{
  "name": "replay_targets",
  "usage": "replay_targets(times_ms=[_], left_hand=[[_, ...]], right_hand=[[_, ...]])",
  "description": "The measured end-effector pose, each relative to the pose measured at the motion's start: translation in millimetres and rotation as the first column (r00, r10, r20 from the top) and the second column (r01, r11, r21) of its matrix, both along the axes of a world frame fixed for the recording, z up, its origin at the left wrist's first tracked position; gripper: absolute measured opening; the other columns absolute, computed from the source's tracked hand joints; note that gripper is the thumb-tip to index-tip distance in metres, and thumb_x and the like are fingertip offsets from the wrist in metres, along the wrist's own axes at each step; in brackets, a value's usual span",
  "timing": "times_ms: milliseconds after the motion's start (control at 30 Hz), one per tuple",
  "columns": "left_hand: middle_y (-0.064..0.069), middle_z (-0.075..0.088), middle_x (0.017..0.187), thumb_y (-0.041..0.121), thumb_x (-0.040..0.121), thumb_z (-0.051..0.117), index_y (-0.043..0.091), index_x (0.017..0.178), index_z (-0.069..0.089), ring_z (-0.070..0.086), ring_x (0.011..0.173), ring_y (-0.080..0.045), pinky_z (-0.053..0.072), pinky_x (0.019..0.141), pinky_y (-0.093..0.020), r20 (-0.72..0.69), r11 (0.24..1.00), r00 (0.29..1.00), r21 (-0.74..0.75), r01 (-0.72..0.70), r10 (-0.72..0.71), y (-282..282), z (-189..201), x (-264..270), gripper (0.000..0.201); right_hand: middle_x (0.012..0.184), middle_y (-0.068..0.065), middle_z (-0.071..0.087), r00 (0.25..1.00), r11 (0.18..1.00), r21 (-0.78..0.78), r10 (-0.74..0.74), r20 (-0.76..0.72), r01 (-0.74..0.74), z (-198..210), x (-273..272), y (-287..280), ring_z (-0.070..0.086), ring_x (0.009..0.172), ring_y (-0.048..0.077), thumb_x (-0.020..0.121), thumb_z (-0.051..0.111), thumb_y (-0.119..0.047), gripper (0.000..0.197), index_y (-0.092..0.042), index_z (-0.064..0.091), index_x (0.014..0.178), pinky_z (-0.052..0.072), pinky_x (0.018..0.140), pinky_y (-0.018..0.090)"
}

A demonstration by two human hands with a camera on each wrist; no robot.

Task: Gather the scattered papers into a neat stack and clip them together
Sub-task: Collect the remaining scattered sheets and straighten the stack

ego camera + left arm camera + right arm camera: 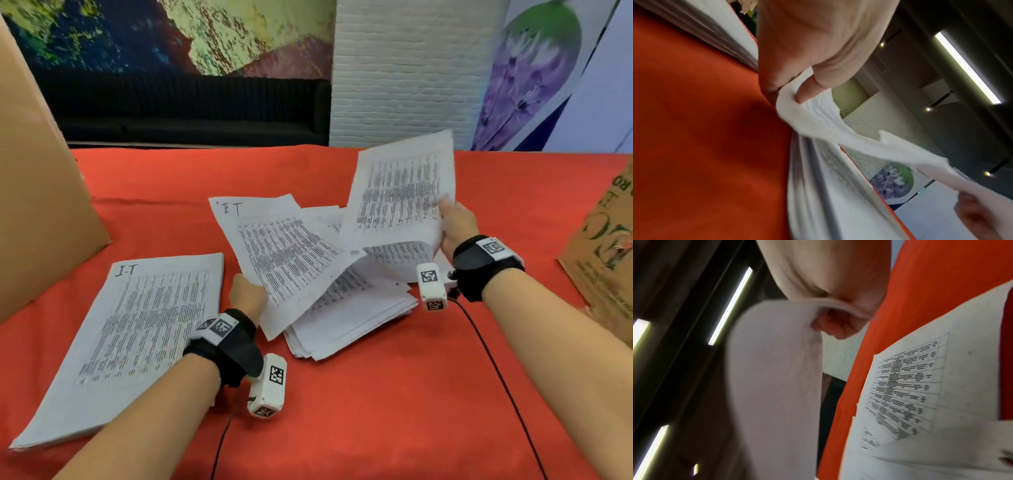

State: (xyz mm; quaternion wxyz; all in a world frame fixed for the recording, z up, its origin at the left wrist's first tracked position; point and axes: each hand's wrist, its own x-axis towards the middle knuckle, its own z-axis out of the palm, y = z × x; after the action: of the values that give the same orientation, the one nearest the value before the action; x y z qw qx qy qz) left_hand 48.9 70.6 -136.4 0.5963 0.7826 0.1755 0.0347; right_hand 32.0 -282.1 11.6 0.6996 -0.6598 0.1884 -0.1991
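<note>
A neat stack of printed papers (pixel 137 335) lies at the left on the red tablecloth (pixel 376 411). A messy pile of papers (pixel 352 315) sits in the middle. My left hand (pixel 248 294) pinches the edge of a sheet marked "IT" (pixel 277 253), lifted off the pile; thumb and finger pinch that sheet (pixel 807 107) in the left wrist view. My right hand (pixel 457 222) grips another printed sheet (pixel 400 192), raised and tilted upright above the pile. In the right wrist view this sheet (pixel 774 386) curls over my fingers. No clip is in view.
A large brown cardboard panel (pixel 37 192) stands at the left. A printed brown paper bag (pixel 606 253) lies at the right edge. Black cables (pixel 496 370) run from the wrist cameras across the cloth toward me. A dark sofa and brick wall lie beyond the table.
</note>
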Motion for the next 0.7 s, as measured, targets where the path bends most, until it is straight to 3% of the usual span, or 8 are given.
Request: replay_targets(times_ms=[100, 167, 233, 267, 367, 467, 600, 700], left_hand=[[-0.009, 0.061, 0.113, 0.004, 0.081, 0.048, 0.001, 0.117, 0.052, 0.059, 0.103, -0.03, 0.05, 0.094, -0.045, -0.009, 1.0, 1.0, 0.02, -0.008, 0.008, -19, 45, -41, 0.036], [-0.007, 0.059, 0.113, 0.009, 0.078, 0.048, 0.002, 0.12, 0.049, 0.057, 0.104, -0.027, 0.049, 0.096, -0.045, 0.027, 0.997, 0.999, -0.062, 0.045, -0.043, -32, 57, -50, 0.043], [-0.009, 0.059, 0.119, 0.014, 0.07, 0.046, 0.002, 0.123, 0.048, 0.057, 0.107, -0.027, 0.047, 0.099, -0.043, 0.033, 0.989, 0.995, -0.114, 0.096, -0.092, -45, 61, -52, 0.054], [-0.01, 0.056, 0.122, 0.009, 0.073, 0.045, 0.001, 0.122, 0.044, 0.055, 0.108, -0.025, 0.045, 0.1, -0.04, 0.02, 0.987, 0.995, -0.133, 0.095, -0.093, -52, 61, -51, 0.05], [-0.02, 0.047, 0.132, -0.006, 0.087, 0.039, -0.004, 0.134, 0.031, 0.051, 0.116, -0.034, 0.044, 0.101, -0.041, -0.065, 0.994, 0.997, -0.096, 0.043, -0.049, -68, 57, -51, 0.048], [-0.026, 0.041, 0.139, -0.001, 0.093, 0.037, -0.004, 0.138, 0.027, 0.046, 0.126, -0.038, 0.04, 0.102, -0.04, -0.127, 0.998, 0.991, -0.054, 0.027, -0.034, -76, 50, -50, 0.047], [-0.022, 0.031, 0.147, 0.007, 0.092, 0.038, 0.001, 0.141, 0.029, 0.031, 0.136, -0.039, 0.028, 0.114, -0.044, -0.22, 0.99, 0.965, 0.035, -0.137, 0.141, -62, 46, -43, 0.051], [-0.026, 0.042, 0.141, 0.017, 0.09, 0.044, -0.005, 0.136, 0.037, 0.045, 0.128, -0.04, 0.038, 0.108, -0.049, -0.183, 0.988, 0.976, -0.073, -0.137, 0.122, -59, 49, -36, 0.052]], right_hand=[[0.128, 0.015, 0.06, 0.996, 0.999, -0.02, -0.051, -0.077, 0.049, 4, 0, -4, 0.053, 0.061, 0.006, 0.1, 0.042, -0.029, 0.028, -0.013, 0.062, 0.109, 0.05, 0.068, 0.026], [0.101, 0.011, 0.071, 0.994, 0.998, 0.069, 0.0, -0.11, 0.007, 1, 4, -1, 0.059, 0.051, 0.006, 0.1, 0.046, -0.024, 0.019, -0.013, 0.062, 0.097, 0.052, 0.049, 0.021], [0.077, 0.007, 0.067, 0.975, 0.99, 0.075, 0.132, -0.181, -0.12, -3, 4, 10, 0.061, 0.048, 0.011, 0.098, 0.052, -0.016, 0.022, -0.003, 0.061, 0.113, 0.047, 0.037, 0.018], [0.079, 0.007, 0.064, 0.952, 0.979, 0.03, 0.203, -0.231, -0.202, -5, 4, 18, 0.061, 0.054, 0.014, 0.097, 0.053, -0.014, 0.027, 0.0, 0.058, 0.12, 0.047, 0.038, 0.018], [0.102, 0.014, 0.066, 0.855, 0.901, -0.085, 0.37, -0.363, -0.426, -13, 2, 42, 0.064, 0.081, 0.027, 0.099, 0.05, -0.015, 0.029, 0.001, 0.054, 0.123, 0.058, 0.061, 0.029], [0.129, 0.016, 0.059, 0.769, 0.777, -0.274, 0.38, -0.514, -0.567, -27, 13, 54, 0.06, 0.107, 0.029, 0.098, 0.053, -0.023, 0.045, -0.004, 0.047, 0.138, 0.05, 0.095, 0.043], [0.135, 0.013, 0.054, 0.728, 0.407, -0.625, 0.174, -0.663, -0.666, -38, 17, 63, 0.052, 0.121, 0.028, 0.097, 0.05, -0.037, 0.052, -0.005, 0.046, 0.137, 0.039, 0.094, 0.03], [0.137, 0.016, 0.053, 0.688, 0.307, -0.637, 0.09, -0.72, -0.707, -48, 12, 72, 0.053, 0.122, 0.032, 0.093, 0.055, -0.042, 0.059, 0.0, 0.048, 0.133, 0.043, 0.1, 0.036]])
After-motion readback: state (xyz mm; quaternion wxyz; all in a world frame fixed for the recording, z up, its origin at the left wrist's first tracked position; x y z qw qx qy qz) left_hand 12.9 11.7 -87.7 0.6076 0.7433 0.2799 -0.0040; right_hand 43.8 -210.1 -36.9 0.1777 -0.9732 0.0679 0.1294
